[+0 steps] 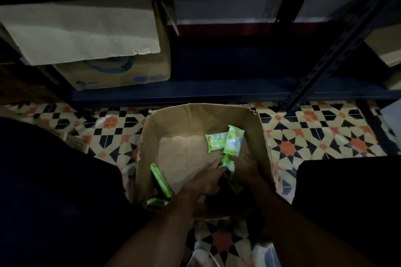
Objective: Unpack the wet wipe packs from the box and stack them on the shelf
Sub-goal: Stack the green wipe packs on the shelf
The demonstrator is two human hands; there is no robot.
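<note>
**Head view: both hands gathering the last packs from the box**

Head view is showing a green wet wipe pack (228, 163) being pinched between the two hands low in the open cardboard box (152, 136). The left hand (204, 182) is closing its fingers against the pack's near side while the right hand (244, 168) is cupping it from the other, probably so the slippery wrapper is not sliding away. Two more packs (225, 140) are lying flat just beyond, and others (160, 180) are leaning on the left wall. The box is sitting on the patterned floor (314, 134) close to the dark shelf (227, 91), likely keeping the carry short; a printed carton (112, 76) is occupying the shelf's left end.
</note>
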